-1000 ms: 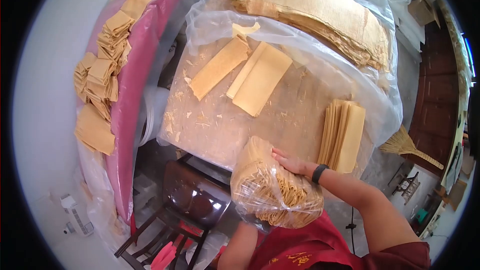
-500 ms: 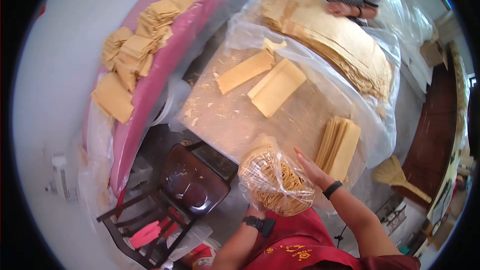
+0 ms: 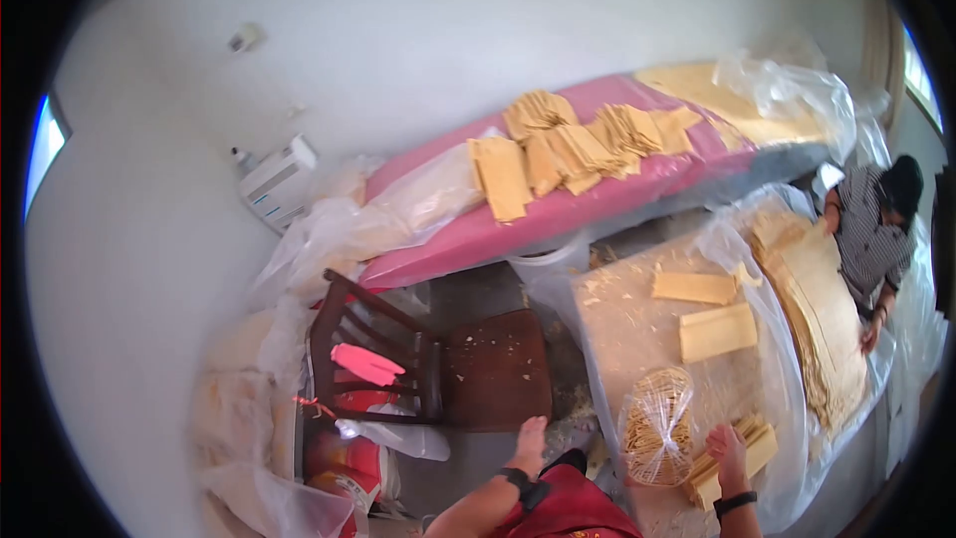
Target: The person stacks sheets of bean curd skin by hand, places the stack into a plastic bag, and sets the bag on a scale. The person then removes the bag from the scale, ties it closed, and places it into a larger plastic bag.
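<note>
A clear plastic bag of thin tan noodle-like strips (image 3: 657,425) sits near the table's front edge, its gathered plastic facing up. To its right, my right hand (image 3: 728,455) is raised with fingers apart over a stack of folded tan sheets (image 3: 755,445), partly covering it. My left hand (image 3: 531,444) hangs out left of the table, by the corner of a dark wooden chair (image 3: 495,371). Its fingers are stretched out and nothing is in them. Two flat folded tan sheets (image 3: 719,332) lie farther back on the table (image 3: 622,324).
Across the table, a person (image 3: 871,229) has their hands at a thick pile of large tan sheets (image 3: 812,309). Folded sheets (image 3: 578,149) lie heaped on a pink covered surface (image 3: 468,244) by the wall. Pink gloves (image 3: 366,364) hang on the chair back.
The bag has gone from my hands onto the table, and both hands have come off it. My left hand has moved toward the chair; the view has swung left.
</note>
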`<state>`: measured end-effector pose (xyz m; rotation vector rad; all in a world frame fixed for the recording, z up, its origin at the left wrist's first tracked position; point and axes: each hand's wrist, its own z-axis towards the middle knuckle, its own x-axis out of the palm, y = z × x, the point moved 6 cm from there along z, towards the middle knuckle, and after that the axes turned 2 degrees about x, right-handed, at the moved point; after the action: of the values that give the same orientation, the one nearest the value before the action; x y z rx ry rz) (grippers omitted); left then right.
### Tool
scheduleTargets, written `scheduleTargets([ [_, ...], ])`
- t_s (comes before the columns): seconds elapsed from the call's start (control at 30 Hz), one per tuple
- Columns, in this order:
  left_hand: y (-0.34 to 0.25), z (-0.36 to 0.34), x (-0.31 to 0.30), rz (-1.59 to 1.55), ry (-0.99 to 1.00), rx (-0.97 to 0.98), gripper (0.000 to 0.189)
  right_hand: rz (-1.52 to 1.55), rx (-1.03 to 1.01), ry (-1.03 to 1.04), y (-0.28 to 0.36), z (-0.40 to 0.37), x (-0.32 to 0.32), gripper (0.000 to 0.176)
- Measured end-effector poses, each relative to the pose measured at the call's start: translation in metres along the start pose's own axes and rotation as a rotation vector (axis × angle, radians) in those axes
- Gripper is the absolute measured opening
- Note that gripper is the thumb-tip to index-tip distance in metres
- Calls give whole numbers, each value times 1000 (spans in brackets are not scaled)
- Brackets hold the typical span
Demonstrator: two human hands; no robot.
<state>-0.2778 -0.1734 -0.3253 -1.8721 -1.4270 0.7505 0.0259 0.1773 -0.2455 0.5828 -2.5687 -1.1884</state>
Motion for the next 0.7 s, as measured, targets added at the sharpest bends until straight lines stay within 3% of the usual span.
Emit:
scheduleTargets([
  [0.1, -3, 13, -108, -49, -201, 114, 23, 29, -71, 46, 25, -24, 17, 34],
  [0.13, -27, -7, -132, -231, -313, -4, 18, 19, -80, 67, 32, -33, 25, 34],
  [0.2, -34, -8, -189, -353, -513, 6, 18, 62, -161, 61, 50, -50, 43, 33],
  [0.37, -56, -10, -292, -93, -923, 267, 41, 16, -228, 183, 64, -88, 115, 30],
  [0.5, -47, -18, -361, 96, -1151, 131, 49, -91, -181, 274, 34, -109, 187, 26],
  [0.6, -43, -9, -399, 336, -1127, 255, 54, -200, -107, 291, 8, -135, 254, 25],
  [0.63, -39, 3, -408, 446, -1025, 199, 53, -217, -64, 373, -1, -149, 285, 25],
  [0.67, -33, 17, -415, 651, -935, 125, 42, -234, -13, 453, -12, -162, 316, 25],
  [0.7, -26, 29, -418, 662, -847, 215, 36, -286, -8, 522, -22, -176, 347, 25],
])
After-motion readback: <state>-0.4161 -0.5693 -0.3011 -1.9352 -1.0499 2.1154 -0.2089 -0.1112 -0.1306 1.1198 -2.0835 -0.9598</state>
